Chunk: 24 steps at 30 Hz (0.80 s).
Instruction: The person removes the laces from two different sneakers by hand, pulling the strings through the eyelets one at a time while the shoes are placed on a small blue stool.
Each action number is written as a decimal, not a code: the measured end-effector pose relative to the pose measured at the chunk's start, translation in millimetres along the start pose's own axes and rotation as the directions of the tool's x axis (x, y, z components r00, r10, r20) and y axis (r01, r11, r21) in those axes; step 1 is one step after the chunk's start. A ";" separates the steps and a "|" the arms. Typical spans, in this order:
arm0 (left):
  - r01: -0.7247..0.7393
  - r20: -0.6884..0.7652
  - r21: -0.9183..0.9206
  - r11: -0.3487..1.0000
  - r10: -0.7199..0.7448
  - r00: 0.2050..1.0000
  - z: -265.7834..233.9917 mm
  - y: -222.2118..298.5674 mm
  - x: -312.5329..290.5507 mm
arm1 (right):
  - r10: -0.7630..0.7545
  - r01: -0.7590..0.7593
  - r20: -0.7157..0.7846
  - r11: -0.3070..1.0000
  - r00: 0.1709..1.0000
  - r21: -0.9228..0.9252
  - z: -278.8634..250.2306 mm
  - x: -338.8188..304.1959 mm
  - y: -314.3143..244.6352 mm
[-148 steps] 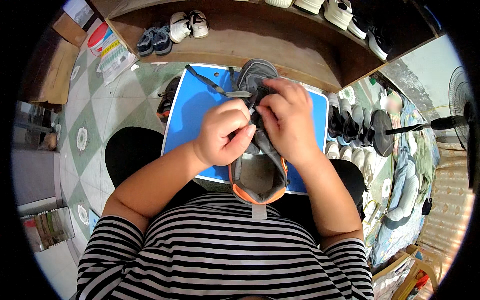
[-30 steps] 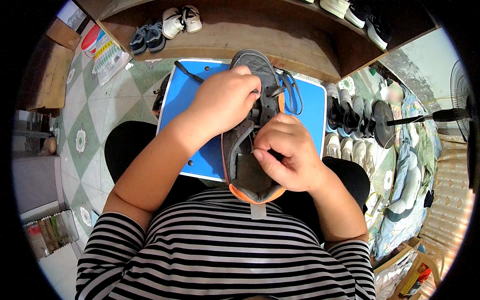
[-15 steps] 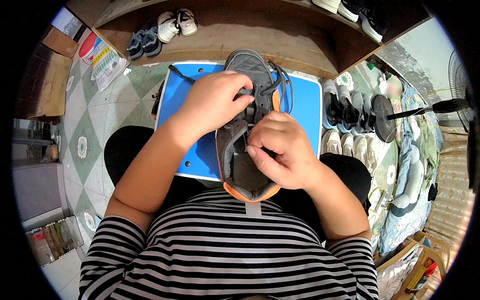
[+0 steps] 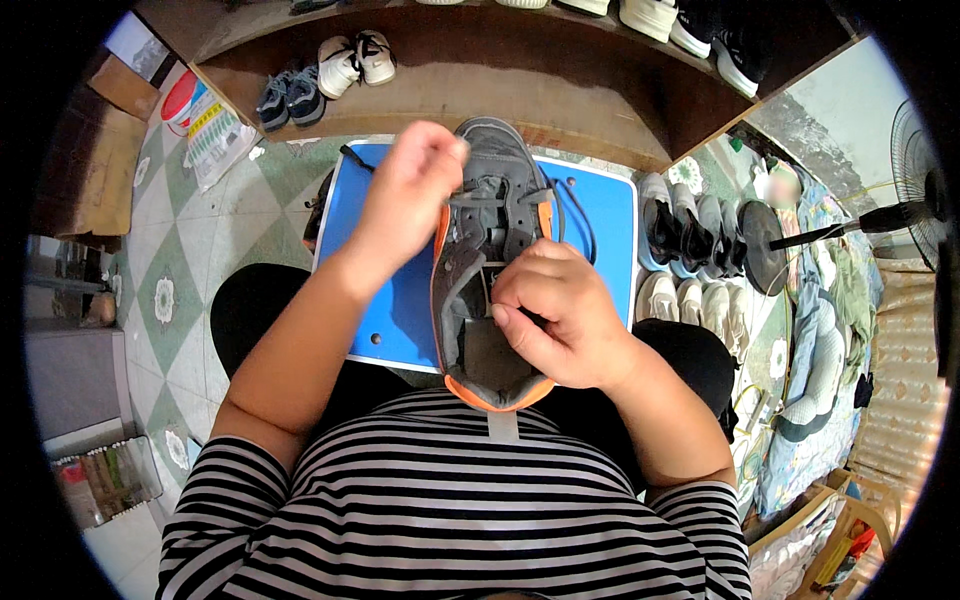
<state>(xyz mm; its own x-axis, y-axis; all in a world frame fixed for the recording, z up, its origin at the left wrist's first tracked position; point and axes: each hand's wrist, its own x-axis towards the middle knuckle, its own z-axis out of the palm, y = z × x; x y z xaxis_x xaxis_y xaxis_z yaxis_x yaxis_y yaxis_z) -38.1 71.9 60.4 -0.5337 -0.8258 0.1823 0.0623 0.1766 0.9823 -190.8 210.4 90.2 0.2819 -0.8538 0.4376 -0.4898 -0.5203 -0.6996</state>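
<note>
A grey sneaker (image 4: 465, 270) with orange edging lies on a small blue table (image 4: 400, 300) in front of me, toe pointing away. My right hand (image 4: 555, 315) is closed over the shoe's opening, thumb and fingers pinching the tongue (image 4: 490, 275). Beside the toe on the left, my left hand (image 4: 410, 190) is raised, slightly blurred, its fingers curled together; what they hold is hidden. A dark shoelace (image 4: 485, 202) crosses the lower eyelets, and a loop of it hangs over the shoe's right side. Another lace end (image 4: 352, 157) shows left of my left hand.
A wooden shoe rack (image 4: 480, 85) with several pairs stands beyond the table. More shoes (image 4: 690, 225) line the floor at right, next to a black fan (image 4: 900, 210) and a heap of cloth. A red-lidded bucket (image 4: 180, 100) and white bag are at far left.
My left hand has moved away from the eyelets, up and left toward the toe. A lace now spans the lower eyelets. My right hand keeps its pinch on the tongue.
</note>
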 end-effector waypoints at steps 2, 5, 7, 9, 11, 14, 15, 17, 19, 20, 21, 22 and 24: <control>-0.108 0.124 0.487 0.867 0.054 0.991 8.6 4.3 -2.7 | 0.003 -0.002 0.014 1.000 1.000 -0.011 -1.4 -0.3 0.5; -0.354 0.323 0.732 0.582 0.160 0.933 8.8 17.1 -3.9 | 0.016 -0.016 -0.001 1.000 1.000 -0.010 0.0 -1.1 -0.6; -0.367 0.370 0.735 0.569 0.116 0.922 6.4 20.4 -2.5 | 0.018 -0.018 -0.044 1.000 0.999 0.005 3.1 -0.6 -1.3; -0.319 0.368 0.739 0.593 0.041 0.929 7.5 23.8 -2.5 | 0.024 -0.025 -0.035 1.000 0.999 -0.012 1.7 -1.6 -0.7; -0.381 0.338 0.511 0.771 0.228 0.913 1.4 11.5 1.9 | 0.020 -0.020 -0.031 1.000 0.999 -0.012 1.0 -0.4 -1.6; -0.002 0.171 -0.169 0.986 0.031 0.985 3.4 17.5 -0.5 | 0.021 -0.021 -0.041 1.000 0.999 0.006 1.3 -0.8 -2.1; 0.035 0.161 -0.257 0.966 0.007 0.987 -2.8 14.5 1.0 | 0.021 -0.021 -0.042 1.000 0.999 0.006 0.9 -0.7 -1.5; 0.018 0.078 -0.197 0.980 -0.002 0.997 -8.9 6.1 0.2 | 0.019 -0.019 -0.037 1.000 0.999 0.014 1.7 0.0 -2.6; -0.062 -0.051 0.112 0.992 0.068 0.996 -3.2 1.6 0.8 | 0.017 -0.016 -0.034 1.000 0.999 0.022 2.4 0.4 -2.4; -0.204 0.018 0.333 0.921 0.210 0.978 1.3 3.5 0.5 | 0.017 -0.016 -0.037 1.000 0.999 0.015 1.8 0.1 -1.9; -0.160 0.108 0.470 0.868 0.123 0.986 4.8 7.7 -3.1 | 0.016 -0.016 -0.039 1.000 0.999 0.008 1.4 -0.3 -1.6; -0.129 0.183 0.599 0.790 0.021 0.983 8.3 19.6 -6.2 | 0.016 -0.016 -0.042 1.000 0.999 0.003 1.2 -1.0 -1.8; -0.265 0.264 0.693 0.670 0.107 0.959 8.8 20.4 -5.3 | 0.021 -0.021 -0.037 1.000 0.999 -0.002 0.9 -1.7 -1.6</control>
<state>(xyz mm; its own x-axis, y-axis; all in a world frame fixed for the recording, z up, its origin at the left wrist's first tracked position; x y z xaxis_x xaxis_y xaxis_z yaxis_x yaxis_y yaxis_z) -41.4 84.6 79.1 -0.7272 -0.6316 0.2688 -0.4012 0.7088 0.5802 -189.8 212.7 90.1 0.2404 -0.8635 0.4434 -0.4975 -0.5018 -0.7076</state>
